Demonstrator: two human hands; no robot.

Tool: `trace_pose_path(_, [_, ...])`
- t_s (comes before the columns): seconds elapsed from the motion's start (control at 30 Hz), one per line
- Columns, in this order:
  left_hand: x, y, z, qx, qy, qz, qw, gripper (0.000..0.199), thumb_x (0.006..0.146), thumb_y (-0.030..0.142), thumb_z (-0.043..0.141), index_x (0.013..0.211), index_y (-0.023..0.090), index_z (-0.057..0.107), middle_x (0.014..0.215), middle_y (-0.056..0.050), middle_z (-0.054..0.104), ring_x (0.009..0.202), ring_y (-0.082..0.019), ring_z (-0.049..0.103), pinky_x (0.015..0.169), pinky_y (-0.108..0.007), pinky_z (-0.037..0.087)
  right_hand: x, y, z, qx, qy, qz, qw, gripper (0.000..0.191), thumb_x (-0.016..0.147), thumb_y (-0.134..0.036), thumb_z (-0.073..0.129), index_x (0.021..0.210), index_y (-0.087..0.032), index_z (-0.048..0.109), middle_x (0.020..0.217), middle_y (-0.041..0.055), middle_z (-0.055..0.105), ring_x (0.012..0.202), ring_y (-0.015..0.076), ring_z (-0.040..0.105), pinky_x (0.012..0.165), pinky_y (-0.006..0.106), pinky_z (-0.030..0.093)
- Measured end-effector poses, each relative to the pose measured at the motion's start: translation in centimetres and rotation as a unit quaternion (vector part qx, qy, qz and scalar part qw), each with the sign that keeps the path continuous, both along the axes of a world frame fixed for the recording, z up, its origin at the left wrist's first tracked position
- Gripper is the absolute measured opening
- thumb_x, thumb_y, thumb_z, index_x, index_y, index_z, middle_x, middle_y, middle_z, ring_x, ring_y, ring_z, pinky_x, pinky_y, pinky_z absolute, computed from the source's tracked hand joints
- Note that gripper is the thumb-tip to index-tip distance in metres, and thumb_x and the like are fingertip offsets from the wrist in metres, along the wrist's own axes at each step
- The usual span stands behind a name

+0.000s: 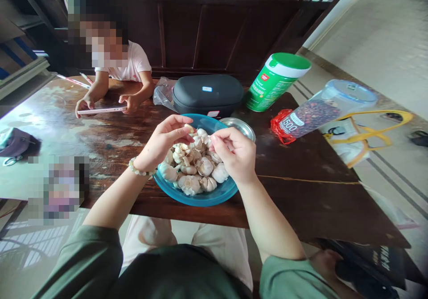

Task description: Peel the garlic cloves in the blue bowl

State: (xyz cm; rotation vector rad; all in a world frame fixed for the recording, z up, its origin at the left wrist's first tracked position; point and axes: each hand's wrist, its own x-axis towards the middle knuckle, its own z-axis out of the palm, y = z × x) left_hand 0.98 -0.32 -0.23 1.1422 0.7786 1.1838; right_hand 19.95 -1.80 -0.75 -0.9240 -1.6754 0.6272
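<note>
A blue bowl (197, 199) full of garlic bulbs (204, 166) stands near the table's front edge. Over its far left part, my left hand (169, 138) is closed, with a pale garlic clove (189, 128) between thumb and fingers. My right hand (236, 152) hovers above the bowl's right side, thumb and forefinger pinched on a small whitish piece, perhaps garlic skin. The two hands are a short gap apart. Just behind my right hand is a round metal bowl (245, 127), its contents mostly hidden.
Behind the bowl sit a black case (207, 95) and a crumpled plastic bag (164, 93). A green canister (276, 83) and a clear jar (321, 112) stand to the right. At the far left, a person (123, 65) holds a phone (102, 110). A dark pouch (15, 143) lies left.
</note>
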Motion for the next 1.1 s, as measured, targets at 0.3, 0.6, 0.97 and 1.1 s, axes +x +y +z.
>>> trace_pose_path(0.3, [0.04, -0.16, 0.2, 0.002, -0.015, 0.02, 1.0, 0.028, 0.078, 0.025, 0.07, 0.102, 0.014, 0.059, 0.091, -0.005, 0.069, 0.072, -0.011, 0.065, 0.071, -0.026, 0.054, -0.11, -0.03, -0.12, 0.034, -0.03, -0.01, 0.999, 0.01, 0.088, -0.026, 0.057, 0.08, -0.022, 0.06, 0.07, -0.002, 0.065, 0.062, 0.0125, 0.062, 0.06, 0.026, 0.051])
trace_pose_path(0.6, [0.11, -0.06, 0.26, -0.003, -0.033, 0.043, 0.999, 0.028, 0.077, 0.025, 0.07, 0.101, 0.014, 0.059, 0.09, -0.005, 0.069, 0.068, -0.009, 0.063, 0.069, -0.024, 0.053, -0.46, 0.42, -0.55, 0.072, -0.16, -0.029, 0.984, 0.008, 0.085, -0.018, 0.056, 0.077, -0.02, 0.058, 0.07, -0.0009, 0.064, 0.058, 0.0114, 0.058, 0.058, 0.025, 0.048])
trace_pose_path(0.97, [0.11, -0.07, 0.29, -0.002, -0.025, 0.045, 0.999, 0.028, 0.077, 0.026, 0.07, 0.101, 0.014, 0.06, 0.09, -0.005, 0.069, 0.067, -0.009, 0.062, 0.066, -0.024, 0.052, -0.5, 0.42, -0.61, 0.059, -0.174, -0.038, 0.982, 0.009, 0.086, -0.021, 0.055, 0.078, -0.021, 0.059, 0.072, -0.0002, 0.066, 0.059, 0.0125, 0.06, 0.058, 0.026, 0.047])
trace_pose_path(1.1, [0.07, -0.07, 0.23, 0.001, -0.028, 0.038, 0.999, 0.027, 0.077, 0.025, 0.07, 0.101, 0.014, 0.06, 0.089, -0.004, 0.068, 0.067, -0.009, 0.062, 0.066, -0.023, 0.052, -0.48, 0.41, -0.65, 0.053, -0.167, -0.03, 0.984, 0.009, 0.086, -0.021, 0.055, 0.078, -0.02, 0.059, 0.072, -0.0003, 0.065, 0.059, 0.0119, 0.059, 0.058, 0.025, 0.047])
